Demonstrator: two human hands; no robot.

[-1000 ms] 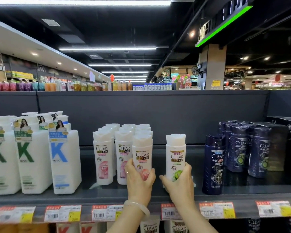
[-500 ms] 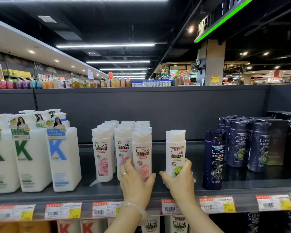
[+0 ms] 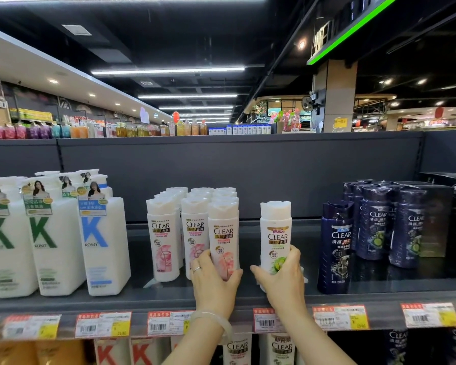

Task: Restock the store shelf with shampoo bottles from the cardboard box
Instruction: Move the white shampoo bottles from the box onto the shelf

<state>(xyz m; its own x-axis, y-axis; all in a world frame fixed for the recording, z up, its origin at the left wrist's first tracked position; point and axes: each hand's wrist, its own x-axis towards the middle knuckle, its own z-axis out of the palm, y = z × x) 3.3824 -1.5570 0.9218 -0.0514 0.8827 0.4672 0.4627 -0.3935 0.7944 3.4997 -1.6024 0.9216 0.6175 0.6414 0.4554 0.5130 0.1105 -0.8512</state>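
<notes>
Left on the dark shelf (image 3: 142,293), big white pump bottles (image 3: 104,246) stand close to its front lip. Our left hand (image 3: 213,283) wraps its fingers round the base of the pink-label bottle (image 3: 223,241), front right of the white cluster. Bare shelf separates it from the green-label bottle (image 3: 275,241), which our right hand (image 3: 282,280) grips low; its foot is hidden. More open room, then the navy bottles (image 3: 336,248). The price tags (image 3: 103,325) are blurred. Behind: grey back panel, lit store ceiling.

Price tags (image 3: 102,325); ceiling lights (image 3: 167,71); pillar (image 3: 338,96)
</notes>
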